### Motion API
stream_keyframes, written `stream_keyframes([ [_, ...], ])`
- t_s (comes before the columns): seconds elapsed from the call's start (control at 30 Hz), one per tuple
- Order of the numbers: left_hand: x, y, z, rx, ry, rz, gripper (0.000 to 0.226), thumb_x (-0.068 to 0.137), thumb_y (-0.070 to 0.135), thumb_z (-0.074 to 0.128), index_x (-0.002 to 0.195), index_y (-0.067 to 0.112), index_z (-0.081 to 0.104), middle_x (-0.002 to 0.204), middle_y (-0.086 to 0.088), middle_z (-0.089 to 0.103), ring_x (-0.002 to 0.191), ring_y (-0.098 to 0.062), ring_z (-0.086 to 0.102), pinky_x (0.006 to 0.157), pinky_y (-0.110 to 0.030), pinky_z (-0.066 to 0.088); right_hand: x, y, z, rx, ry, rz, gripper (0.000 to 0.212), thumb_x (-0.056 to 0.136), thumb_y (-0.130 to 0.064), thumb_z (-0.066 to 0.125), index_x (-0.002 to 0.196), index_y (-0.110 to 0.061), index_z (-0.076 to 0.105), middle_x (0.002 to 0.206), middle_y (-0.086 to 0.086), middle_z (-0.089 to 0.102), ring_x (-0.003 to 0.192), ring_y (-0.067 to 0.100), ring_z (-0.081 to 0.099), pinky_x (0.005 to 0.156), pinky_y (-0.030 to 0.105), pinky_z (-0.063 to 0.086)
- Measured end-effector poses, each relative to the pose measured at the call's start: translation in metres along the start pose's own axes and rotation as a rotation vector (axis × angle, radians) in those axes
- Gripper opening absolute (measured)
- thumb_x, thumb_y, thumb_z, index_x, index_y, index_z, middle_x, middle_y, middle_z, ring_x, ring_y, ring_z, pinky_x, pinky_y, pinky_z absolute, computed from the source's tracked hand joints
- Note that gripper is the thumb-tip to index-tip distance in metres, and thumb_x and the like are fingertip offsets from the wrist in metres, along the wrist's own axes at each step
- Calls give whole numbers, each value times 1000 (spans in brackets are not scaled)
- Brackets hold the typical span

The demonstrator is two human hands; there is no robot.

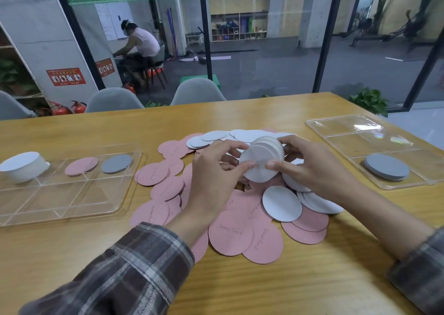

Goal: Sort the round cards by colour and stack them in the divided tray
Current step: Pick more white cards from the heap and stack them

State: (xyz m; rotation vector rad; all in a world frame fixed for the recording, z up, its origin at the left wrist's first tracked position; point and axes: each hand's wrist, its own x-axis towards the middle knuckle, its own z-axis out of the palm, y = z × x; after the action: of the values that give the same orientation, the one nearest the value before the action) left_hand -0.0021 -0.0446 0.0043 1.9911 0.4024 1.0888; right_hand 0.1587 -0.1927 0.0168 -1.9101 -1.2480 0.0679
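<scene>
A stack of white round cards [260, 157] is held upright on edge above the pile, between both hands. My left hand [216, 168] grips its near left side, thumb on the front card. My right hand [310, 165] grips the right side, thumb on the front face too. Below lies a spread pile of pink cards [236, 233] mixed with white cards [281, 203]. The divided clear tray [72, 194] at left holds a thick white stack [22, 164], a few pink cards [81, 165] and grey cards [116, 163].
A second clear tray [355, 134] at the right holds a grey card stack [386, 169]. The wooden table [240, 288] runs to its far edge, with grey chairs [197, 92] behind it. A glass wall and a seated person lie beyond.
</scene>
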Motion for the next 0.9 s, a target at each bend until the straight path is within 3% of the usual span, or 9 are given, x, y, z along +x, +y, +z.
stream_keyframes([
  [0.23, 1, -2, 3, 7, 46, 57, 29, 77, 15, 92, 103, 13, 78, 91, 5, 70, 82, -10, 69, 71, -29, 64, 0, -2, 2, -9, 18, 3, 65, 69, -64, 77, 121, -27, 66, 102, -12, 72, 89, 2, 67, 75, 9, 46],
  [0.47, -2, 1, 5, 56, 58, 105, 24, 85, 20, 86, 100, 16, 68, 88, 1, 65, 83, -14, 65, 67, -20, 58, -1, -4, -1, -71, 95, -2, 44, 81, -51, 79, 115, -25, 67, 98, -14, 72, 90, 0, 67, 76, 14, 51],
  [0.57, -8, 0, 7, 194, -127, 72, 32, 78, 43, 86, 84, 24, 62, 77, 9, 60, 74, -11, 58, 65, -22, 47, 1, -1, -7, -103, 143, 20, 43, 83, -52, 76, 115, -26, 66, 97, -17, 71, 91, -6, 63, 74, 8, 46],
  [0.67, -16, -1, 9, 351, -411, 8, 43, 65, 64, 85, 82, 31, 64, 80, 15, 58, 78, -5, 56, 70, -31, 51, 2, 1, -9, -137, 171, 30, 44, 83, -53, 76, 116, -25, 66, 96, -17, 70, 91, -9, 62, 73, 8, 45],
  [0.9, -11, 2, 1, 143, -523, -65, 27, 71, 28, 94, 90, 25, 75, 88, 9, 65, 78, -6, 58, 72, -18, 49, 1, 3, -9, -158, 138, 42, 44, 85, -52, 74, 119, -26, 65, 97, -18, 70, 91, -9, 62, 71, 5, 43],
])
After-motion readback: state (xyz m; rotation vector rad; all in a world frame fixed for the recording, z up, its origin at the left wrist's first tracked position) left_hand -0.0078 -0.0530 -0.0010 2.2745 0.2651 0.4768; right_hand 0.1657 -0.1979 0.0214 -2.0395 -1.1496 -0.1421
